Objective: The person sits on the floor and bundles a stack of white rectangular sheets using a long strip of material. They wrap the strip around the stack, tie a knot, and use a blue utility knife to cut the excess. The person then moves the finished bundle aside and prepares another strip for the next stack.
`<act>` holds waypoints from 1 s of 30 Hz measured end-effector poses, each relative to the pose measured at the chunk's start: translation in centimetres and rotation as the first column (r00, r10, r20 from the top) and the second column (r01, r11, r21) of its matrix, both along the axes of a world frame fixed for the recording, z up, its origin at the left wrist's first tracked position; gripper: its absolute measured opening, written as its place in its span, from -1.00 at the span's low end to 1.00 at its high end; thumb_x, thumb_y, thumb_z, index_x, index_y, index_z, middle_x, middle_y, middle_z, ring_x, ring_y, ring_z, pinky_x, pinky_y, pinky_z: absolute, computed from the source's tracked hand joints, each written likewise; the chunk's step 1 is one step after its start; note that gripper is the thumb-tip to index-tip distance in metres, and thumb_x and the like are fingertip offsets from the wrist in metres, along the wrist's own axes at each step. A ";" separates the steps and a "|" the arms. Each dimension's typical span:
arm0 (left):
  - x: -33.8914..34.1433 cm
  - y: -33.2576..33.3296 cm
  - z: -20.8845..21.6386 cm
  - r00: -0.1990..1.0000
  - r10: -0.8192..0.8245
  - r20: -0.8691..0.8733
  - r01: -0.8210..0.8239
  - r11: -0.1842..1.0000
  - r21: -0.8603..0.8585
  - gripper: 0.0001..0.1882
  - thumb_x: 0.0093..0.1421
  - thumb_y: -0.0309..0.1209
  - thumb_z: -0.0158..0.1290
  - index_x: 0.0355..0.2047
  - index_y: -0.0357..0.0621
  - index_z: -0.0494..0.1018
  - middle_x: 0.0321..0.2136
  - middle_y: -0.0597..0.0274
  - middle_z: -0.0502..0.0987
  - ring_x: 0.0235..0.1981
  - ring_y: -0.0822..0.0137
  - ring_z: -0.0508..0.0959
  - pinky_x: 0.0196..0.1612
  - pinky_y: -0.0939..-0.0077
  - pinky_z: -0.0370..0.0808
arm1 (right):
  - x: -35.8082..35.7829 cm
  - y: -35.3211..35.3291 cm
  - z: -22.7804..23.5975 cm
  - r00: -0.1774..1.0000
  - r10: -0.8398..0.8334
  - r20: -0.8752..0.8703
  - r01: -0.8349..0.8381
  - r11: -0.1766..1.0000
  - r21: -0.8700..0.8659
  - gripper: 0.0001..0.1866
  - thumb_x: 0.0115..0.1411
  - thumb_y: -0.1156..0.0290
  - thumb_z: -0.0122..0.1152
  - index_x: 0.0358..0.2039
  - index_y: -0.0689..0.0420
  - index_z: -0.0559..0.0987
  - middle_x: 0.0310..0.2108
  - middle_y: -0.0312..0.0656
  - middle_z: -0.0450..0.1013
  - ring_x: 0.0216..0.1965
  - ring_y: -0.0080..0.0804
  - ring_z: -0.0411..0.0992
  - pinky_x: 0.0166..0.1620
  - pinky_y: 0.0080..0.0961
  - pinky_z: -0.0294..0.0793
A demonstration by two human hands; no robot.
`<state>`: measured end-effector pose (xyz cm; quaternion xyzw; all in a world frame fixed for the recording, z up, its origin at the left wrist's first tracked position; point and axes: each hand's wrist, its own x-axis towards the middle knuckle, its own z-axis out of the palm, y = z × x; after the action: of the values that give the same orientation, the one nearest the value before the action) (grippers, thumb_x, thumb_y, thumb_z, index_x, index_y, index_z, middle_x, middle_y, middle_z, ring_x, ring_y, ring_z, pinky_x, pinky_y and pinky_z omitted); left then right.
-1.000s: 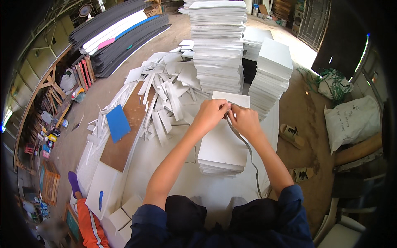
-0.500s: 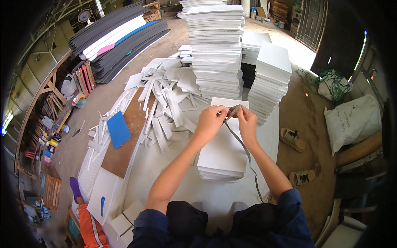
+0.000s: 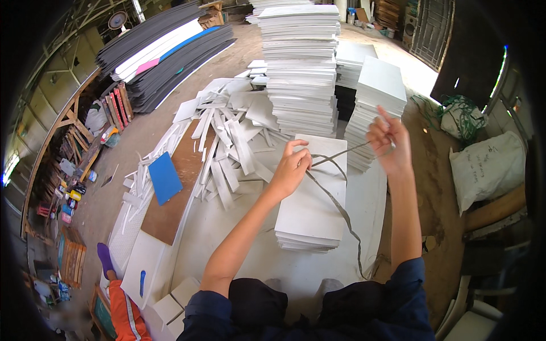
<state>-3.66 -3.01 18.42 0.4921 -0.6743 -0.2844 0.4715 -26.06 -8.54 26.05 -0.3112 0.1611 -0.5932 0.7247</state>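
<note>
A low stack of white foam sheets (image 3: 310,219) lies in front of me. Above it, my left hand (image 3: 290,173) pinches a dark grey cord (image 3: 339,209), with a loop standing out beside the fingers. One strand trails over the stack's right side down to the floor sheet near my knee. Raised to the right, my right hand (image 3: 391,142) holds another stretch of the same cord, drawn taut between the two hands. Its thumb and fingers are pinched together, with the index finger pointing up.
Tall stacks of white sheets (image 3: 300,74) stand beyond, with another stack (image 3: 378,85) at right. White offcuts (image 3: 230,142) are heaped at left beside a brown board (image 3: 165,219) and a blue sheet (image 3: 165,178). Another person's orange-clad leg (image 3: 122,310) reaches in lower left. A white sack (image 3: 486,167) sits at right.
My right hand has moved away from the left, up and to the right, pulling a strand of cord straight. My left hand stays over the stack, still pinching the cord.
</note>
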 end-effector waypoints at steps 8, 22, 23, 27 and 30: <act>-0.7 -0.6 -0.8 0.956 -0.230 -0.184 0.263 0.948 0.178 -0.70 0.19 -0.34 -0.27 -0.61 -0.26 0.25 -0.64 0.24 0.39 -0.56 0.47 0.34 -0.41 0.60 0.29 | -8.3 -3.5 0.1 0.737 -0.644 -0.204 0.610 0.764 -0.207 -0.74 0.14 0.31 -0.06 -0.25 0.23 0.39 -0.68 -0.40 0.00 -0.66 -0.64 -0.03 -0.58 -0.66 0.02; -1.4 -0.8 0.7 0.962 -0.180 -0.207 0.211 0.968 0.135 -0.71 0.19 -0.36 -0.28 -0.62 -0.24 0.21 -0.67 0.28 0.32 -0.56 0.48 0.29 -0.40 0.60 0.27 | -32.0 -2.7 -22.1 -0.092 -0.224 -0.970 0.989 0.097 -0.116 -0.41 0.16 0.00 -0.17 -0.12 0.35 0.37 -0.12 0.14 0.32 -0.08 -0.03 0.30 -0.04 -0.29 0.26; -0.7 -0.6 0.5 0.971 -0.155 -0.181 0.184 0.970 0.159 -0.71 0.20 -0.35 -0.29 -0.62 -0.22 0.20 -0.65 0.30 0.30 -0.54 0.48 0.29 -0.38 0.60 0.26 | -29.6 -2.4 -22.9 -0.212 -0.045 -0.976 0.966 0.145 -0.216 -0.43 0.16 0.02 -0.14 -0.11 0.35 0.36 -0.08 0.12 0.29 -0.06 -0.03 0.28 -0.02 -0.28 0.25; -0.9 -0.7 0.5 0.971 -0.143 -0.191 0.176 0.969 0.171 -0.72 0.20 -0.36 -0.30 -0.61 -0.20 0.20 -0.64 0.32 0.29 -0.53 0.50 0.28 -0.36 0.61 0.25 | -22.8 0.7 -18.4 -0.703 -0.250 -0.666 0.399 0.636 -0.661 -0.58 0.16 0.22 -0.04 -0.11 0.31 0.35 -0.05 0.06 0.25 0.00 -0.15 0.24 0.00 -0.32 0.23; -0.4 -1.0 -0.5 0.975 -0.126 -0.181 0.159 0.970 0.181 -0.73 0.20 -0.36 -0.29 -0.61 -0.20 0.20 -0.63 0.33 0.29 -0.52 0.51 0.28 -0.36 0.62 0.25 | -7.9 3.6 -9.8 0.179 -0.646 -0.742 0.209 0.762 -0.613 -0.76 0.11 0.45 0.02 -0.19 0.22 0.41 -0.26 -0.09 0.39 -0.17 -0.28 0.35 -0.08 -0.47 0.28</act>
<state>-4.09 -4.01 17.90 0.4602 -0.6349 -0.4226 0.4545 -34.01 -4.90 16.22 -0.6629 0.5111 -0.5022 0.2170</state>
